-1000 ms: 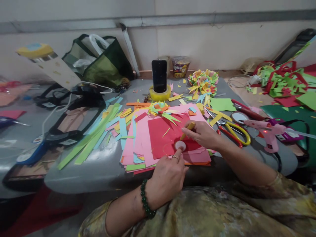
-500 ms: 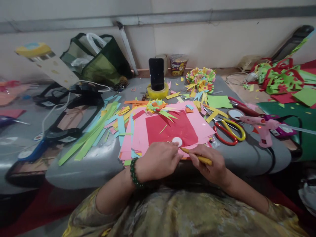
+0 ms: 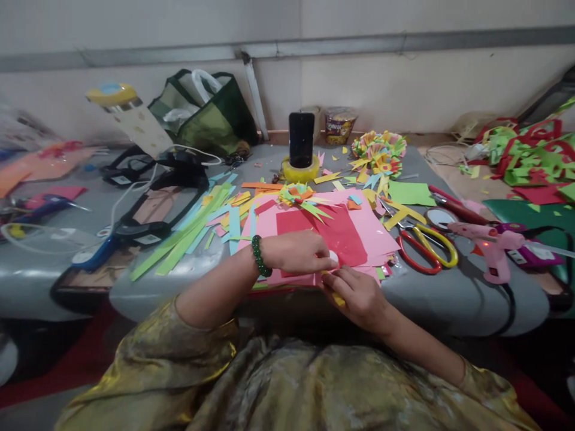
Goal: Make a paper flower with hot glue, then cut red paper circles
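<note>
My left hand point(image 3: 299, 251), with a green bead bracelet point(image 3: 259, 255) on the wrist, lies closed over a small white round disc point(image 3: 333, 256) on a red paper sheet point(image 3: 335, 230). Fingers press the disc down. My right hand point(image 3: 357, 296) sits just below it at the paper's near edge, closed on a yellow pencil point(image 3: 338, 299) whose tip meets the disc. The red sheet tops a stack of pink paper point(image 3: 372, 230) on a grey table point(image 3: 449, 299).
Red and yellow scissors point(image 3: 426, 248) and a pink glue gun point(image 3: 492, 245) lie right of the stack. A phone point(image 3: 301, 140) stands in a yellow tape roll behind. Green paper strips point(image 3: 184, 239) spread left; paper flowers point(image 3: 377, 149) sit at the back.
The right hand with the pencil swung from the far side of the disc round to its near side. The left hand stayed on the disc. The view shifted left.
</note>
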{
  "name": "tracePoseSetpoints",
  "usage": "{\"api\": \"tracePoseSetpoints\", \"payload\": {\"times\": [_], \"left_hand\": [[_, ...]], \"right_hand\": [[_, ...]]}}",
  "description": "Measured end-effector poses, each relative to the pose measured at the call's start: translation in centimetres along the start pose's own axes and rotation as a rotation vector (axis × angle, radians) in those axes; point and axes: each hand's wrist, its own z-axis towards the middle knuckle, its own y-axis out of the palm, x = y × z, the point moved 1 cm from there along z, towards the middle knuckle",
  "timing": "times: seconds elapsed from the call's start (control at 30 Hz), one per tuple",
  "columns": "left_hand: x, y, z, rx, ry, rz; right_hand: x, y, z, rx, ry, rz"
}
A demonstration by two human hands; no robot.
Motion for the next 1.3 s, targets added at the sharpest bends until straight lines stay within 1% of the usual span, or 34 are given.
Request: {"api": "tracePoseSetpoints", "payload": {"times": [0.17, 0.3, 0.37, 0.53, 0.63, 0.7, 0.73, 0.83, 0.93, 1.0, 1.1, 1.2, 1.3], "left_hand": [[0.0, 0.3, -0.1, 0.004, -0.024, 0.045], [0.0, 0.5, -0.2, 0.031, -0.017, 0.049], [0.0, 0.6, -0.2, 0.043, -0.011, 0.04], [-0.3, 0.9, -0.6, 0.061, -0.013, 0.009], [-0.6, 1.3, -1.1, 0.081, -0.005, -0.029], [-0.9, 1.7, -1.6, 0.137, 0.012, -0.096], [-1.0, 2.0, -1.9, 0.185, 0.022, -0.145], [-1.0, 2.8, -2.7, 0.33, 0.031, -0.328], [-0.6, 3.7, -3.1, 0.357, -0.007, -0.472], [-0.2, 4.2, -3.3, 0.356, -0.019, -0.509], [0.2, 4.7, -3.4, 0.393, -0.011, -0.485], [0.4, 5.0, -3.5, 0.456, 0.013, -0.414], [0.3, 5.4, -3.4, 0.485, 0.035, -0.329]], "right_hand": [[-0.2, -0.3, -0.2, -0.003, 0.025, -0.04], [0.6, -1.5, -0.9, 0.011, 0.116, 0.011], [1.3, -2.3, -1.3, 0.072, 0.175, 0.045], [2.5, -4.1, -2.1, 0.288, 0.365, 0.147], [2.1, -4.4, -2.6, 0.366, 0.506, 0.228], [1.4, -4.5, -2.7, 0.416, 0.597, 0.303], [1.1, -4.6, -2.7, 0.442, 0.626, 0.349], [-0.1, -4.9, -2.2, 0.467, 0.617, 0.487], [-0.8, -5.1, -1.6, 0.448, 0.553, 0.575], [-1.0, -5.0, -1.2, 0.444, 0.545, 0.602], [-1.1, -4.6, -1.1, 0.436, 0.591, 0.638], [-1.2, -4.3, -1.2, 0.437, 0.636, 0.688], [-1.3, -4.4, -1.1, 0.454, 0.696, 0.732]]}}
